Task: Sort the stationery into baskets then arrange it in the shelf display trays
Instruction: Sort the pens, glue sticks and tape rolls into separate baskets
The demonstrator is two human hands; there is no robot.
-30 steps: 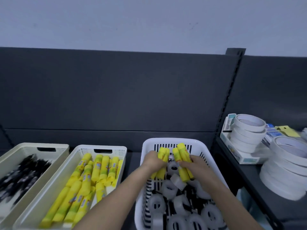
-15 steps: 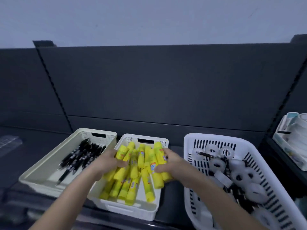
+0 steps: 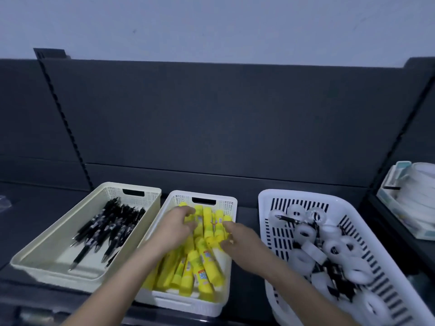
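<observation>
Several yellow glue sticks [image 3: 200, 267] lie in a white display tray [image 3: 188, 304] at the centre of the dark shelf. Both my hands are over its far half. My left hand [image 3: 175, 228] rests on the sticks at the back left with its fingers spread. My right hand [image 3: 237, 238] touches the sticks at the tray's right side, fingers loosely curled, and I see no stick lifted in it. A cream tray [image 3: 35, 262] to the left holds several black pens [image 3: 110, 229]. The white slotted basket [image 3: 263, 208] to the right holds clear tape rolls [image 3: 303, 231] and a few pens.
A dark back panel [image 3: 211, 125] rises behind the trays. On the neighbouring shelf at the far right stands a box with stacked white tape rolls [image 3: 412, 196]. Bare shelf surface [image 3: 35, 203] lies left of the cream tray.
Both hands carried bundles of glue sticks from the slotted basket left to the white tray. The sticks now lie in the tray, with the hands loosened over them.
</observation>
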